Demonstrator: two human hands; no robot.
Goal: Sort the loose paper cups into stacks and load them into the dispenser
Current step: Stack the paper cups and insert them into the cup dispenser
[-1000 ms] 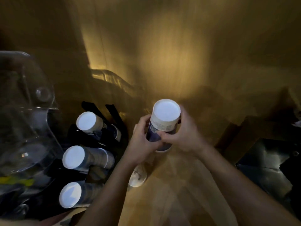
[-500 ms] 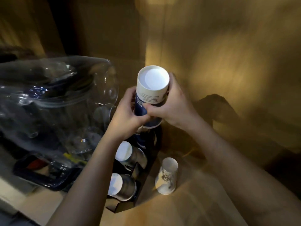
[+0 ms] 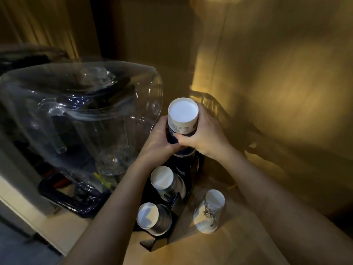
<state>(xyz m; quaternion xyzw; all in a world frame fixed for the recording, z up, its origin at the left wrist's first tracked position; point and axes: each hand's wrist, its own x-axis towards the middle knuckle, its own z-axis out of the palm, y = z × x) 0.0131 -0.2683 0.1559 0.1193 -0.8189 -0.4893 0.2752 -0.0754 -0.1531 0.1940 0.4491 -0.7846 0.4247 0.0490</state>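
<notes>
Loose cup (image 3: 209, 212): upside down on counter (image 3: 219, 249), beside dispenser (image 3: 172, 211). Dispenser: two stacks in front slots. Left hand (image 3: 159, 142), right hand (image 3: 205, 134): both clamped on inverted stack (image 3: 182, 121) above rear slot. Clear jug (image 3: 80, 115): left.

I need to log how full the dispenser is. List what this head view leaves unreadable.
- Stack of cups, head view: both hands, left hand and right hand, cover its lower part, so the cup count is unknown.
- Dispenser: its far slot is behind the hands and in shadow.
- Loose cup: print is blurred.
- Clear plastic container: contents smeared by glare.
</notes>
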